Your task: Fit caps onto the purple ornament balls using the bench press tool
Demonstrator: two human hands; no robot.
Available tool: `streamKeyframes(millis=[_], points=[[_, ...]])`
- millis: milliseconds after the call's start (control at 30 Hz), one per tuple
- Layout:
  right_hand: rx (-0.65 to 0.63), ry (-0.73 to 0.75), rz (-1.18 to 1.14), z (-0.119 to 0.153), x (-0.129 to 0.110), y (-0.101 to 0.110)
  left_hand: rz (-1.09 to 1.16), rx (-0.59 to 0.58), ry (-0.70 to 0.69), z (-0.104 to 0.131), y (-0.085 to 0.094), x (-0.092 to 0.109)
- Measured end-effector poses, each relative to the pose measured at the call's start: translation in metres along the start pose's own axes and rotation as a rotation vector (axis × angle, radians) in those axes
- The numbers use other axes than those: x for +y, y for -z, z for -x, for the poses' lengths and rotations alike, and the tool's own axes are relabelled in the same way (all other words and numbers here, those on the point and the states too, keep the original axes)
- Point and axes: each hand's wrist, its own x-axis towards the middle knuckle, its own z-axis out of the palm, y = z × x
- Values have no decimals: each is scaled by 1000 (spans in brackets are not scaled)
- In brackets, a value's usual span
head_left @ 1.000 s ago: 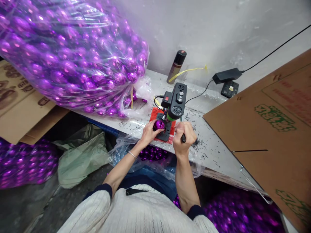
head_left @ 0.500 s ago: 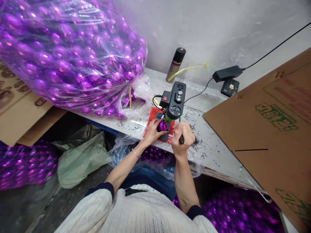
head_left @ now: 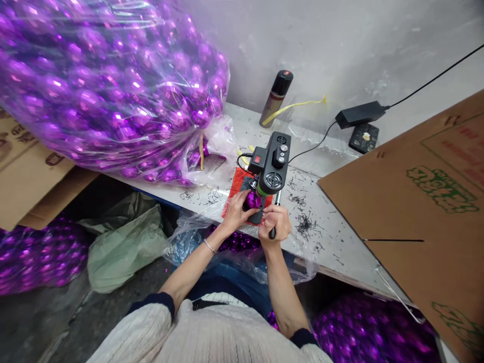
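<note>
A shiny purple ball (head_left: 253,199) sits under the head of a small black press-like machine (head_left: 275,160) on the bench. My left hand (head_left: 235,214) has its fingers and thumb closed around the ball's near side, keeping it on the machine's dark base plate (head_left: 256,218). Fingers wrapped, my right hand (head_left: 278,220) grips a lever (head_left: 272,233) on the machine's right side; its black end pokes out below the fist. Under the base lies a red mat (head_left: 231,194). The contact between head and ball is partly hidden.
Left on the bench bulges a big clear bag of purple balls (head_left: 124,91). Behind the machine stand a spray can (head_left: 277,98) and a power adapter (head_left: 361,115). A cardboard box (head_left: 423,201) borders the right side. Black scraps (head_left: 304,222) litter the bench.
My right hand has moved left and toward me with the lever. The machine's head sits slightly lower in view over the ball. My left hand stays at the ball.
</note>
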Motion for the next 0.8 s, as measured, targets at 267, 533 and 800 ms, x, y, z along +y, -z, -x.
streamKeyframes(millis=[267, 533, 800], points=[[58, -8, -24, 14, 10, -7, 5, -18, 6, -1, 2, 3], [81, -19, 24, 18, 12, -12, 7, -14, -9, -1, 3, 3], [54, 14, -23, 10, 10, -9, 39, 7, 4, -5, -2, 1]])
